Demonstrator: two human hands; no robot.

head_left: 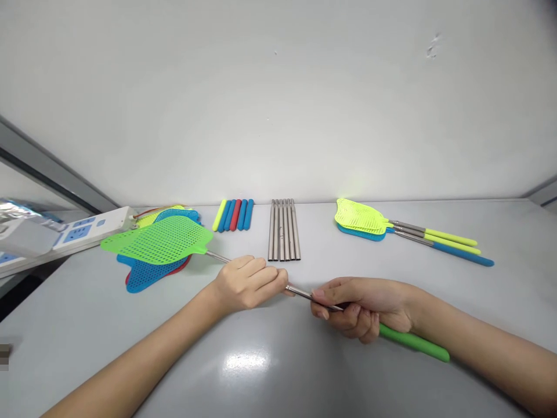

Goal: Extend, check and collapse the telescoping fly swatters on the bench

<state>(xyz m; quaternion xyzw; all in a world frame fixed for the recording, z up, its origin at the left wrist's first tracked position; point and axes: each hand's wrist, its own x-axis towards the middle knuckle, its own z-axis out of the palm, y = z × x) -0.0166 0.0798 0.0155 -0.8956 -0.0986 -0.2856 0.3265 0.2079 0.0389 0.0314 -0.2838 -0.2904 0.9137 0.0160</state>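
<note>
I hold a fly swatter across the grey table: a green mesh head [159, 239] at the left, a metal telescopic rod [300, 292] in the middle, and a green handle [413, 342] at the right. My left hand [246, 284] is closed around the rod close to the head end. My right hand [363, 310] is closed on the rod where it meets the green handle. The two hands are a few centimetres apart.
Loose mesh heads in blue, red and yellow [150, 270] lie stacked under the green head. Several coloured handle grips [235, 215] and several metal rods [284, 229] lie at the back. Finished swatters [383, 225] lie at the right. A white power strip [82, 229] sits at the left.
</note>
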